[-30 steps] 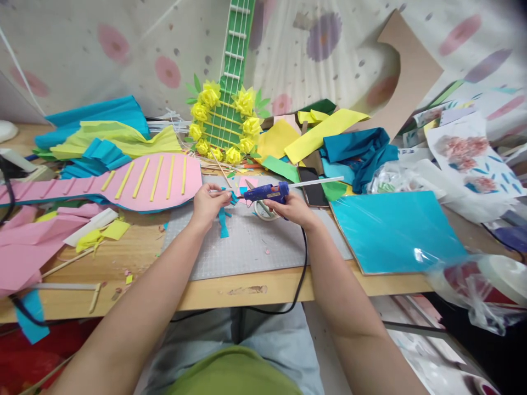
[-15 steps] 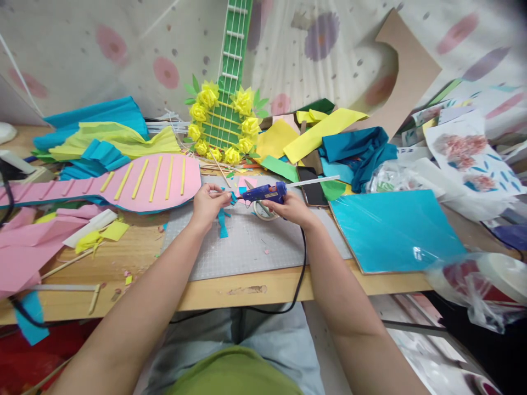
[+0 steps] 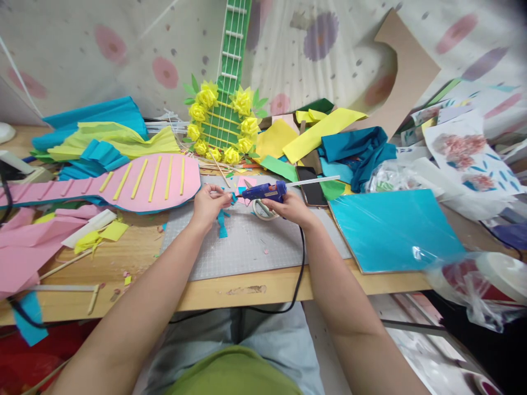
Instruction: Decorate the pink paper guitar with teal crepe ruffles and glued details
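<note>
My right hand (image 3: 288,207) is wrapped round a blue glue gun (image 3: 263,191), whose nozzle points left; a long white glue stick (image 3: 315,180) sticks out of its back. Close to the nozzle, my left hand (image 3: 209,207) pinches a small piece of blue paper (image 3: 233,198). A blue paper strip (image 3: 223,224) hangs or lies just below these fingers, over the grey cutting mat (image 3: 242,252). Beside my right fingertips is a roll of tape (image 3: 263,210), partly covered by the gun and hand.
A pink paddle-shaped piece (image 3: 152,184) with yellow strips lies at the left. Behind stands a green stringed shape (image 3: 224,123) with yellow flowers. A phone (image 3: 313,187) and blue board (image 3: 397,230) lie right. The black cable (image 3: 300,274) hangs over the table edge.
The glue gun's nozzle and my left fingertips have shifted very slightly; both hands keep their holds.
</note>
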The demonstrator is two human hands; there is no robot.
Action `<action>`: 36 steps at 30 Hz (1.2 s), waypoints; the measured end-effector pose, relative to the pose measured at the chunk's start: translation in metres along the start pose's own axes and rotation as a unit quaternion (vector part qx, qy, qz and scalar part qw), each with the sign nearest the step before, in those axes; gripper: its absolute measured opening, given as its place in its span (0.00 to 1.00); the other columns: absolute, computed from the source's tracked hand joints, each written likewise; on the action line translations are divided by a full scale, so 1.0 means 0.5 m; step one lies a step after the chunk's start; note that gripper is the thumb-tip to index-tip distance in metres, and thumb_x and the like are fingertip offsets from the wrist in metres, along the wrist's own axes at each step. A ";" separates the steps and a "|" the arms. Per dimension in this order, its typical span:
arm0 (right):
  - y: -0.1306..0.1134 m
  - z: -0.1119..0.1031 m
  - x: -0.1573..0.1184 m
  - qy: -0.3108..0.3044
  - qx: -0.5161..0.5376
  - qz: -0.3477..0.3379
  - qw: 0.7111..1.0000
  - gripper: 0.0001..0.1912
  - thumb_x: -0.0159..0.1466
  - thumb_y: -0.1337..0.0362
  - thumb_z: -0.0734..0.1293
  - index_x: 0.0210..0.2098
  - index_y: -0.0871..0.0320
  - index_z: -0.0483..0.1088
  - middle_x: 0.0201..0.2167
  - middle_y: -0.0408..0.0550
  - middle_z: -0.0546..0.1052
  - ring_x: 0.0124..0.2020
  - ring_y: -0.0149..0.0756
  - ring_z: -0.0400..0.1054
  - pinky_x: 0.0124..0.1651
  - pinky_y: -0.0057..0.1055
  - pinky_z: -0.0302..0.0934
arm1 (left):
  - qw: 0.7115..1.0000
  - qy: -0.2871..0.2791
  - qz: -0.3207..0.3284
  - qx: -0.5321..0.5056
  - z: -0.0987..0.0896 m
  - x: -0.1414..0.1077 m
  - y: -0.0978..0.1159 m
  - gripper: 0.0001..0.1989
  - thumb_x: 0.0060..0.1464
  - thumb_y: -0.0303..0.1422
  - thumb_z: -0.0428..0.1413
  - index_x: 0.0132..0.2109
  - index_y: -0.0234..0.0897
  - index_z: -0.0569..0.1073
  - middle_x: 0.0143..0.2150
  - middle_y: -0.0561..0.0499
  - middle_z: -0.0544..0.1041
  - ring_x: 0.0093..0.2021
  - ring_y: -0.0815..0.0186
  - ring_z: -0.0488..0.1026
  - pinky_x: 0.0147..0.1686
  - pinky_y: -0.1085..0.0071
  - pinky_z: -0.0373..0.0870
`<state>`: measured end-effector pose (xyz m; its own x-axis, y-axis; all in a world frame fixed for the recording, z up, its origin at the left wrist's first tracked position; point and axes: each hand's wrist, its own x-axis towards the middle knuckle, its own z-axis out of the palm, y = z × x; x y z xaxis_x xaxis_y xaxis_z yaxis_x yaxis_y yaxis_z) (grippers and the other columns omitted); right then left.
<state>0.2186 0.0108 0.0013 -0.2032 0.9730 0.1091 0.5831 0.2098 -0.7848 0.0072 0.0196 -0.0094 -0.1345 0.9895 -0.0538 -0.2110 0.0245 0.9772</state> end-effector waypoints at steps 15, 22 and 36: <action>0.002 0.005 0.003 0.018 0.025 -0.014 0.999 0.21 0.52 0.48 0.65 0.37 0.58 0.73 0.30 0.46 0.76 0.32 0.34 0.67 0.37 0.30 0.60 | 1.000 -0.007 -0.006 0.021 0.004 -0.004 -0.001 0.17 0.30 0.28 0.64 0.27 0.34 0.63 0.18 0.55 0.71 0.20 0.69 0.71 0.25 0.71 0.70; 0.003 0.005 0.004 0.013 0.024 -0.016 1.000 0.22 0.52 0.48 0.65 0.37 0.58 0.73 0.31 0.46 0.75 0.32 0.34 0.67 0.38 0.30 0.60 | 1.000 -0.008 -0.007 0.021 0.005 -0.003 -0.002 0.16 0.30 0.28 0.64 0.27 0.34 0.63 0.18 0.54 0.71 0.20 0.69 0.71 0.25 0.72 0.70; 0.000 -0.002 0.001 -0.001 -0.007 -0.016 1.000 0.21 0.53 0.48 0.64 0.36 0.57 0.73 0.31 0.46 0.76 0.31 0.34 0.67 0.35 0.31 0.60 | 1.000 -0.002 -0.002 0.007 0.002 0.000 -0.001 0.16 0.29 0.28 0.64 0.27 0.34 0.64 0.19 0.54 0.72 0.20 0.70 0.71 0.26 0.71 0.71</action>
<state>0.2193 0.0112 0.0018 -0.2242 0.9655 0.1328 0.5865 0.2425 -0.7728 0.0082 0.0196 -0.0098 -0.1300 0.9898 -0.0579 -0.1977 0.0313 0.9798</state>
